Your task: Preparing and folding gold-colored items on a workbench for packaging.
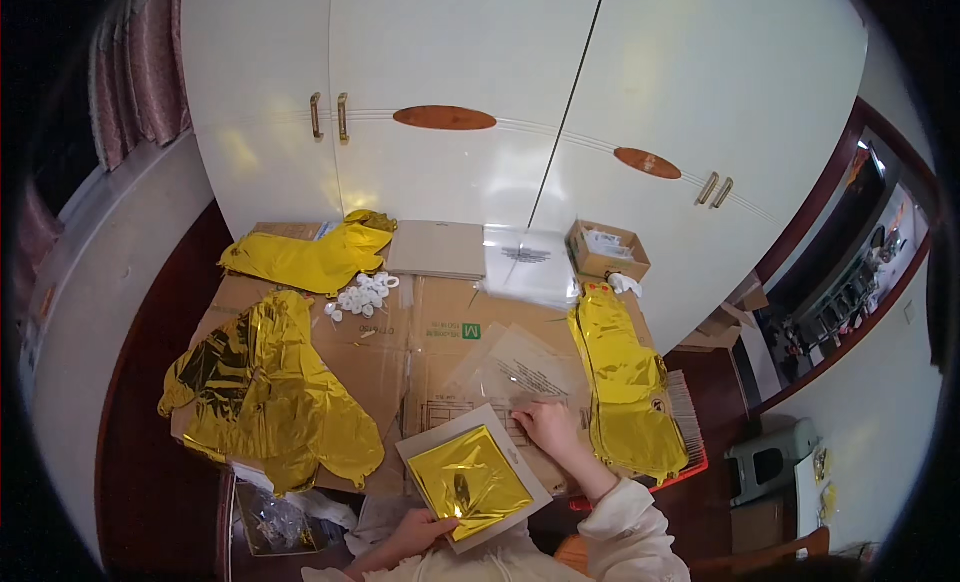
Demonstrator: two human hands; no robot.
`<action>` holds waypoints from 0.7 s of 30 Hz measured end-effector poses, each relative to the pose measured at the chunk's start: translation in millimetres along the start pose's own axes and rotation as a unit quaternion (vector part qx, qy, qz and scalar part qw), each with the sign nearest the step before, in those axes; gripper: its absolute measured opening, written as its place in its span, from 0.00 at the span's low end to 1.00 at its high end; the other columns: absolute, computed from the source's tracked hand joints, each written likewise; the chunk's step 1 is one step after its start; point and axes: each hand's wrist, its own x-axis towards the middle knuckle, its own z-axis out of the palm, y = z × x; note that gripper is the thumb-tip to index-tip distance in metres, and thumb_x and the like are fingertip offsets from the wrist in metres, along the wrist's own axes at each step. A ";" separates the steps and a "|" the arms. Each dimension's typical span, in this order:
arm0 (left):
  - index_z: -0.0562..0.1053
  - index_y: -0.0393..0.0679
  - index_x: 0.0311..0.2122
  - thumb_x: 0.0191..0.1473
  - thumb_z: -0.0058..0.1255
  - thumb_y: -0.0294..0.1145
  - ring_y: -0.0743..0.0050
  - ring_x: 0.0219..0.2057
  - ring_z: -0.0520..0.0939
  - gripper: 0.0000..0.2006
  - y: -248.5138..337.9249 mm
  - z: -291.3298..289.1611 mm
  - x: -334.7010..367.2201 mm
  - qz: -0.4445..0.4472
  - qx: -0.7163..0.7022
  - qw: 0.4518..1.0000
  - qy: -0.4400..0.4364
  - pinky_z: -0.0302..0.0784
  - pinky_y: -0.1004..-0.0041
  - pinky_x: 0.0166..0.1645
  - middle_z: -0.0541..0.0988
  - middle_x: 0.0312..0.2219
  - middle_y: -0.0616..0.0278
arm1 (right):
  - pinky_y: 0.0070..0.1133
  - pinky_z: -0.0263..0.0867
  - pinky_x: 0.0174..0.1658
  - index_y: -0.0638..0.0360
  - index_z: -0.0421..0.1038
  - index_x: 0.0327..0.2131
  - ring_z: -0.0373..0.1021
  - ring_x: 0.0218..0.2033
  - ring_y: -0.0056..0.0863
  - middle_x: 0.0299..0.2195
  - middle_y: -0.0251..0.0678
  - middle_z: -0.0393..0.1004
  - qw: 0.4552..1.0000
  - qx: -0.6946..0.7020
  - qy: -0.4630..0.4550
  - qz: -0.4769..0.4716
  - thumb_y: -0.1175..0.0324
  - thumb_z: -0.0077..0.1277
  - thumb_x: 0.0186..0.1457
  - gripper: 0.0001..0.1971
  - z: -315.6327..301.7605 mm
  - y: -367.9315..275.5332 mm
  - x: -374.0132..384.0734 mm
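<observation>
Gold foil (490,472) on card (509,448) is pinched by the left hand (421,531); the right hand (550,427) (half-curled, hold unclear) is beside clear bags (515,357).

Left hand (415,530) partly behind card (529,479)

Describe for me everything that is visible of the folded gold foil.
The folded gold foil is shiny, creased, roughly square, with a small dark patch near its middle. It lies against a larger pale card, turned askew, over the near edge of the cardboard. The left hand holds both at the lower left.
</observation>
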 end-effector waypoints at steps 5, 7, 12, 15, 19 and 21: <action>0.78 0.35 0.36 0.57 0.53 0.36 0.84 0.23 0.74 0.13 32.1 7.2 -18.6 -0.006 -0.112 0.993 0.025 0.69 0.81 0.29 0.79 0.27 0.66 | 0.36 0.71 0.33 0.52 0.79 0.33 0.74 0.27 0.44 0.27 0.43 0.76 0.997 0.041 -0.034 -0.049 0.65 0.53 0.49 0.08 -6.2 -5.7 0.2; 0.77 0.33 0.37 0.57 0.52 0.34 0.80 0.28 0.77 0.12 41.6 11.0 -23.6 0.006 -0.130 0.991 0.039 0.73 0.78 0.35 0.80 0.31 0.62 | 0.36 0.71 0.34 0.52 0.78 0.34 0.74 0.28 0.44 0.28 0.43 0.76 0.996 0.031 -0.068 -0.046 0.66 0.53 0.49 0.08 -9.4 -9.0 -0.4; 0.75 0.29 0.40 0.58 0.51 0.30 0.74 0.34 0.80 0.12 48.3 17.0 -26.3 0.032 -0.232 0.972 0.023 0.77 0.73 0.43 0.79 0.36 0.56 | 0.34 0.71 0.33 0.51 0.77 0.36 0.74 0.28 0.42 0.29 0.41 0.77 0.994 0.035 -0.093 -0.039 0.65 0.51 0.51 0.09 -15.3 -24.5 -3.3; 0.75 0.29 0.39 0.58 0.51 0.30 0.74 0.34 0.80 0.12 47.3 18.3 -27.1 0.030 -0.188 0.981 0.041 0.76 0.73 0.42 0.80 0.35 0.57 | 0.34 0.71 0.34 0.49 0.77 0.37 0.74 0.29 0.42 0.31 0.40 0.76 0.994 0.033 -0.088 -0.048 0.66 0.51 0.51 0.10 -11.4 -23.9 -6.6; 0.75 0.30 0.39 0.58 0.51 0.31 0.75 0.34 0.80 0.12 44.2 19.6 -24.0 0.026 -0.200 0.979 0.043 0.77 0.74 0.41 0.80 0.35 0.57 | 0.34 0.72 0.35 0.49 0.77 0.38 0.74 0.31 0.41 0.31 0.38 0.76 0.993 0.016 -0.106 -0.047 0.66 0.50 0.52 0.10 -12.0 -25.0 -8.9; 0.75 0.31 0.39 0.58 0.51 0.31 0.76 0.33 0.79 0.11 30.2 15.1 -16.5 0.045 -0.220 0.974 0.033 0.77 0.74 0.40 0.80 0.34 0.58 | 0.34 0.72 0.35 0.49 0.77 0.38 0.74 0.31 0.42 0.31 0.38 0.76 0.993 0.018 -0.111 -0.043 0.66 0.50 0.52 0.10 -9.0 -21.2 -9.8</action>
